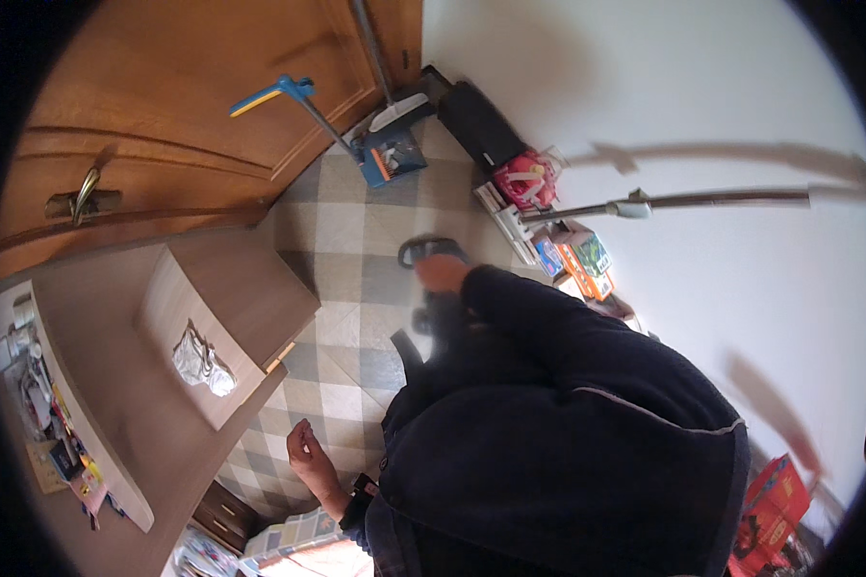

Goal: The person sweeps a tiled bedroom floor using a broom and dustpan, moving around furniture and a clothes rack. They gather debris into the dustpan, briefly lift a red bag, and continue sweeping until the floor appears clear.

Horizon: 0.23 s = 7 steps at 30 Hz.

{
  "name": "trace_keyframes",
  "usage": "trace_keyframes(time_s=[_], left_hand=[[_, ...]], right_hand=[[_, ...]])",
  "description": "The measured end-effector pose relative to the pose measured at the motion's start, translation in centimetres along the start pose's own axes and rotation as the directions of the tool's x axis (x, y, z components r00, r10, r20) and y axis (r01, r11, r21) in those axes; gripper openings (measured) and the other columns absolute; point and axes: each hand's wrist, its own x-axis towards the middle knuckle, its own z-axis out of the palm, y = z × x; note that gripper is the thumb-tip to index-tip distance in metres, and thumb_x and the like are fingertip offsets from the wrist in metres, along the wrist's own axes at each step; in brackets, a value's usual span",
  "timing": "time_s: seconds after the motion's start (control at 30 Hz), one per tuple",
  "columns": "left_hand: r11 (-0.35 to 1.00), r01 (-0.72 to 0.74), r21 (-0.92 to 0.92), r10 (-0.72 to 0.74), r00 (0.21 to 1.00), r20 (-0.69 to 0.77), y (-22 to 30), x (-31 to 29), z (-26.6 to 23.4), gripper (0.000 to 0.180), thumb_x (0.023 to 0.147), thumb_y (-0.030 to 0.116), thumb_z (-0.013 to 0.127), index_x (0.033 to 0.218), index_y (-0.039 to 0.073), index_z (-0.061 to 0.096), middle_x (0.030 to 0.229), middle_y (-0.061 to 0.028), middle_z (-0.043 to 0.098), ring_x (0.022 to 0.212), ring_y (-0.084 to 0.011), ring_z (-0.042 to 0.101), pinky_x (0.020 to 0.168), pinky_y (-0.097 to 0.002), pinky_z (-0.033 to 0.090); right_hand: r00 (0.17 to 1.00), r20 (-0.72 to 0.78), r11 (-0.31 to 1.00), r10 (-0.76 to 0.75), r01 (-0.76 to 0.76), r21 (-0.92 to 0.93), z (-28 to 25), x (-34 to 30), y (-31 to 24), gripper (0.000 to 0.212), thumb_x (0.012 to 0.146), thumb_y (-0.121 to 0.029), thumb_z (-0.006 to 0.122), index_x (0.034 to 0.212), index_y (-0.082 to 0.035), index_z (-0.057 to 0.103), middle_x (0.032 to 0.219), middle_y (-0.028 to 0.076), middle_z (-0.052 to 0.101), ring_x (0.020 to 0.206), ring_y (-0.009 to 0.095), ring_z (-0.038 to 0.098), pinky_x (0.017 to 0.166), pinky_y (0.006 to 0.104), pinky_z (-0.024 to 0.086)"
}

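Note:
My left hand (313, 464) hangs at the lower left beside the wooden cabinet. Its fingers are loosely curled together, and I see nothing in them. A dark cuff circles that wrist. My right hand (439, 273) comes out of a dark sleeve (520, 303) near the middle, above a dark slipper (416, 248). It is blurred and its fingers cannot be made out. My dark jacket (548, 471) covers much of the lower right. Neither hand touches the blue dustpan (394, 159) or the broom (399, 112) standing by the brown door.
The brown door (173, 77) has a metal handle (87, 196). Along the white wall stand a black case (478, 120), a pink bag (527, 181) and colourful boxes (587, 262). A metal pole (722, 199) crosses there. Small items crowd a shelf (96, 452); a red bag (775, 505) sits lower right.

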Motion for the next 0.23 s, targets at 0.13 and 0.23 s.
trace_keyframes(time_s=[0.13, 0.23], left_hand=[[0.998, -0.006, -0.069, 0.01, 0.998, 0.055, -1.3, -1.3, 0.5, 0.017, 0.091, 0.01, 0.054, 0.101, -0.001, 0.062, 0.098, -0.0144, 0.065, 0.089, -0.0263, 0.061, 0.079, -0.0339, 0.048], [0.996, 0.0, -0.087, 0.007, 0.996, 0.085, -2.2, -1.9, 0.7, 0.018, 0.091, 0.011, 0.054, 0.103, 0.0, 0.062, 0.1, -0.0151, 0.065, 0.09, -0.0269, 0.062, 0.081, -0.0336, 0.048]], right_hand=[[0.997, -0.004, 0.997, -0.082, 0.082, 0.003, 2.1, -2.9, 1.1, 0.018, 0.079, -0.018, 0.051, 0.082, -0.004, 0.062, 0.09, 0.02, 0.065, 0.084, 0.038, 0.063, 0.074, 0.0495, 0.049], [0.998, 0.008, 0.998, -0.059, 0.059, 0.001, 3.4, -4.2, 1.5, 0.019, 0.08, -0.019, 0.051, 0.084, -0.004, 0.063, 0.094, 0.02, 0.065, 0.087, 0.038, 0.063, 0.077, 0.049, 0.05]])
